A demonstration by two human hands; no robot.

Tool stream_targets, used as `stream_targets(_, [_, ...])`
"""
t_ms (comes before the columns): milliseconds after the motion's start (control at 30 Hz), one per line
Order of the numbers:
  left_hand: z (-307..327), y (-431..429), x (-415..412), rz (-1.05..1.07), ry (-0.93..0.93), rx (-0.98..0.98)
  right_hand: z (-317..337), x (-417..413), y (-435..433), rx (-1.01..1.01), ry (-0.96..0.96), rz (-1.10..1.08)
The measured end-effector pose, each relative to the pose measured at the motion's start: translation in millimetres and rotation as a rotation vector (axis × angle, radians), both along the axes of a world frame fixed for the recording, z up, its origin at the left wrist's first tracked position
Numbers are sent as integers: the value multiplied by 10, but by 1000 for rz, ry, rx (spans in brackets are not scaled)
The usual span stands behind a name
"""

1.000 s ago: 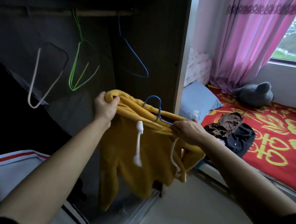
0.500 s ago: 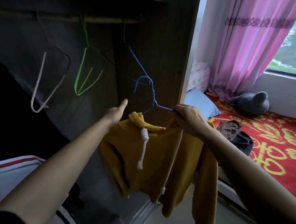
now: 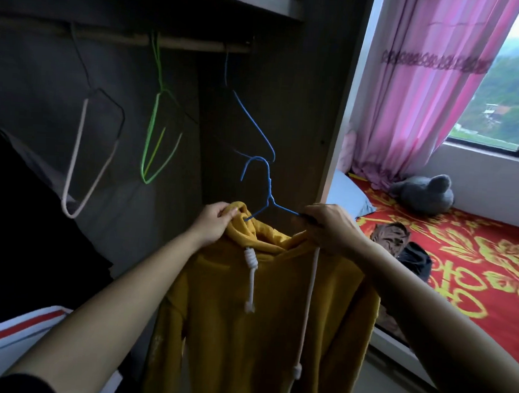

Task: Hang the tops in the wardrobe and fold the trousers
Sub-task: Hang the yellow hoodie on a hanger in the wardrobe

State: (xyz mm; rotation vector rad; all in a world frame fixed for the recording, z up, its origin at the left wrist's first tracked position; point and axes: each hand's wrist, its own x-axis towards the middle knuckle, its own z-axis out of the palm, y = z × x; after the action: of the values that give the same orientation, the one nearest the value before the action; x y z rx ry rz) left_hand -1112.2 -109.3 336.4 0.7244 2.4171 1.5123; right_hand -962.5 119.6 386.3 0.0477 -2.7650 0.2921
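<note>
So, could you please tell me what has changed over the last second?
The left hand let go of the yellow hoodie, then pinched its hood again beside the blue hanger. The right hand kept gripping the hanger's arm; the hangers on the rail stayed.

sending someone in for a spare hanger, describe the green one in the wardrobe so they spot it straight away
Look inside the open wardrobe at the rail near its top. The green hanger hangs from that rail, with a white-and-black hanger to its left and an empty blue hanger to its right. It is the only bright lime-green wire one there.
</note>
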Motion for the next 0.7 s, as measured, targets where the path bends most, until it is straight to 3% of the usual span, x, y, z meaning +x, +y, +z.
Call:
stream_targets(100, [10, -54, -148, -1, -11, -220, 2, -80, -124, -97, 9, -60])
stream_targets(233, [105, -96, -306, 6, 26, -97, 56, -203, -199, -251, 71, -110])
stream_targets(333, [275, -41, -370, 72, 225, -142, 183, -338, -285, -380, 141, -149])
stream_targets(500, [731, 68, -603, 228, 406, -323, 456, -793, -375, -814, -40, -145])
stream_targets(700, [1664, 43, -966, 437, 912, -498, 865, -1525, -374, -1098, -87, -108])
